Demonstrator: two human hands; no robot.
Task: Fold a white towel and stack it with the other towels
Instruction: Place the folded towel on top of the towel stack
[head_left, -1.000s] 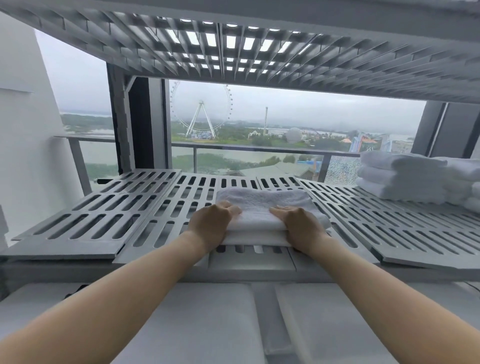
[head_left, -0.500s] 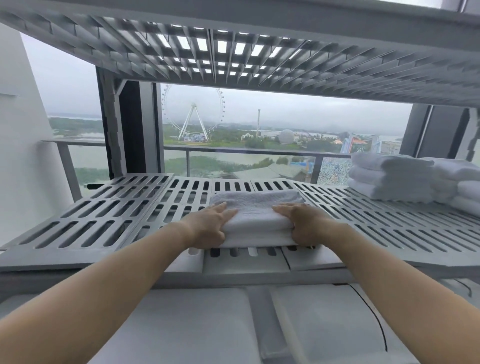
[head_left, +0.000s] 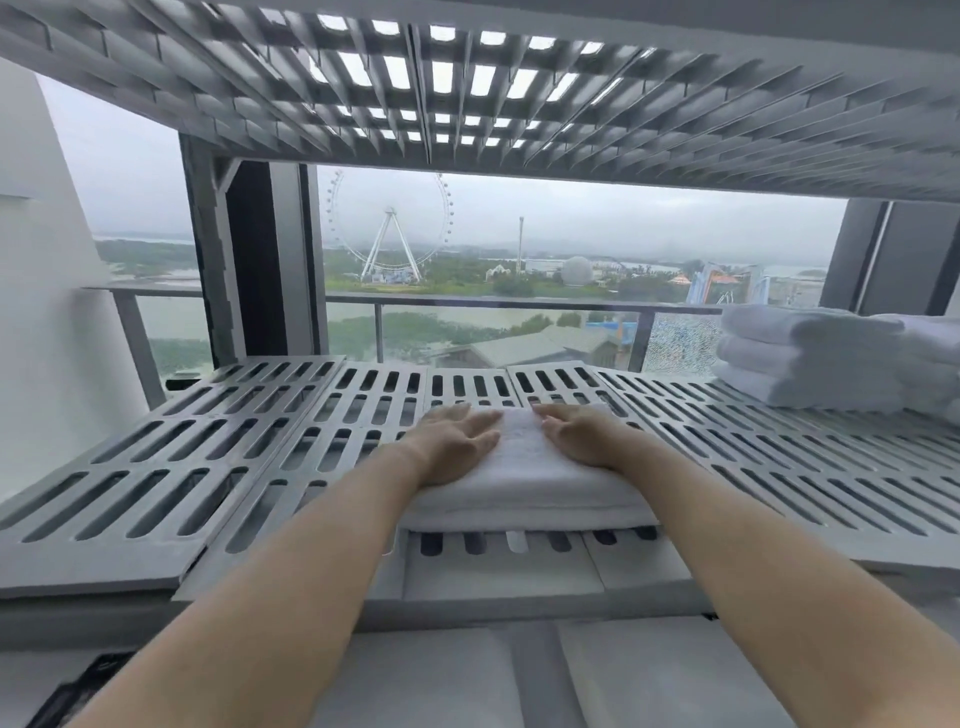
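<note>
as its folds seem unset, left hand (head_left: 457, 441) and right hand (head_left: 582, 436) press flat-fingered on the white towel (head_left: 524, 486), left of the towel stack (head_left: 800, 358).

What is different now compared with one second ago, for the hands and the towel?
The left hand and right hand let go of the sides of the folded towel and now lie flat on top, fingers straight. The towel stayed on the slatted shelf; the towel stack at the right is unchanged.
</note>
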